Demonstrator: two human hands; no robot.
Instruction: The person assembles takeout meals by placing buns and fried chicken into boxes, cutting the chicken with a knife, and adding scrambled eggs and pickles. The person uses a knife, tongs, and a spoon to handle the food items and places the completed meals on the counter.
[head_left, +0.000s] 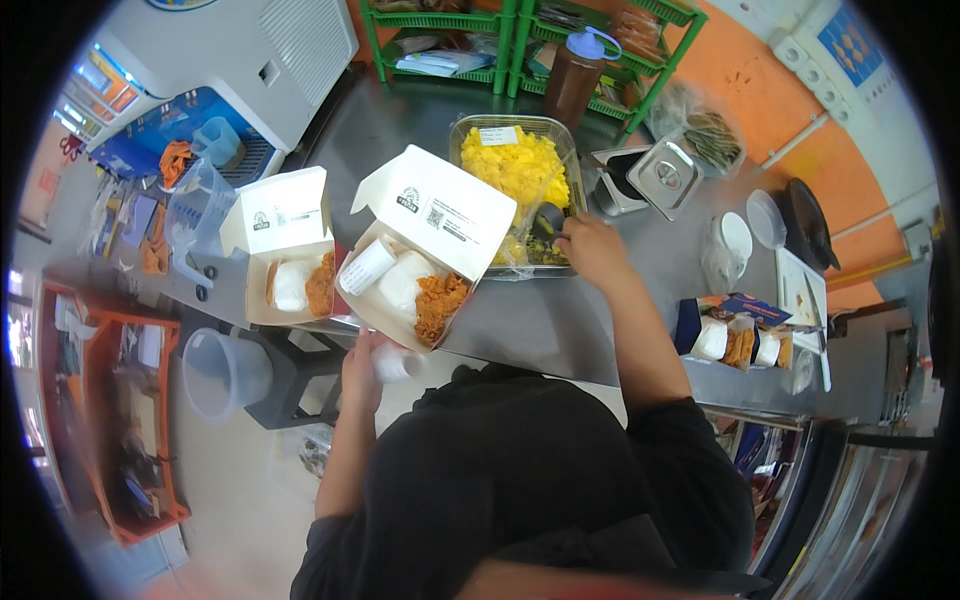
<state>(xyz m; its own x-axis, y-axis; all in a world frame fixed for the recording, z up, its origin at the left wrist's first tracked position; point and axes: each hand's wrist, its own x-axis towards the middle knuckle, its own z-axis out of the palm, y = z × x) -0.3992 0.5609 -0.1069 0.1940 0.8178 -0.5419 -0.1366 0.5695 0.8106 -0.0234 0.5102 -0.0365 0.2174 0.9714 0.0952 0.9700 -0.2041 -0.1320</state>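
My right hand (592, 248) is closed around the handle of a dark serving spoon (547, 219). The spoon's bowl rests in a clear tray (545, 271) of yellow scrambled egg (508, 168), at its near right part. Low and in front of the table edge, my left hand (362, 375) grips a small white paper cup (398, 364), slightly blurred. Between the hands stands an open white meal box (455, 203) with fried chicken (441, 305), a white wrapped portion (404, 283) and another paper cup (367, 266). A second open box (284, 212) to its left holds similar food.
A brown sauce bottle (577, 78) stands behind the tray, before green racks (508, 45). Metal containers (668, 178) sit to the right. Farther right are filled dark boxes (727, 335) and a knife (815, 318) on a white board. A clear bucket (226, 374) stands lower left.
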